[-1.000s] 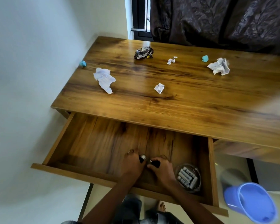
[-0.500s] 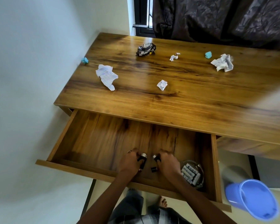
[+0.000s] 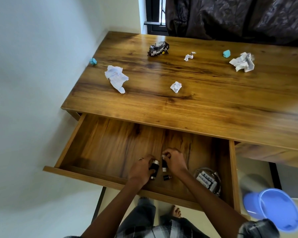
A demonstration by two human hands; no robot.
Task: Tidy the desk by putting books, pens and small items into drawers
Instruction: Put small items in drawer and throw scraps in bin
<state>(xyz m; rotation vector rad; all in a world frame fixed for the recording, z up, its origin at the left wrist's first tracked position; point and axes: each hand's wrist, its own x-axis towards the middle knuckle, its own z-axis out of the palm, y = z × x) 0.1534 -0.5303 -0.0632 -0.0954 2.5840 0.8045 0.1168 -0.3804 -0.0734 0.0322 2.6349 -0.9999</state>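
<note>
1. Down in the open drawer [image 3: 110, 146], near its front edge, both my hands work side by side, forearms reaching in over the front panel.
2. My left hand [image 3: 142, 170] is curled palm-down, fingers closed around a black clip [image 3: 154, 167] with a silver end; a ring shows on one finger.
3. My right hand [image 3: 175, 161] is bent at the wrist, fingertips pinching a second black clip [image 3: 164, 164] that stands nearly upright, its silver end low.
4. A third small black piece [image 3: 167, 177] lies loose on the drawer floor, just below and between the two hands, touching neither.
5. Against half a second back: my hands have drawn slightly apart, and the loose piece lies plainer between them. The worktop litter has not shifted.
6. A clear round container [image 3: 207, 180] of white items sits in the drawer's right front corner, near my right forearm.
7. On the worktop [image 3: 213, 103]: crumpled white papers [image 3: 116, 78], a dark wrapper [image 3: 158, 48], a teal scrap [image 3: 226, 53].
8. Hard to read: what the black items really are; my fingers cover most of each. The container's contents are blurred. A blue bucket [image 3: 273, 209] on the floor is cut by the frame edge.
</note>
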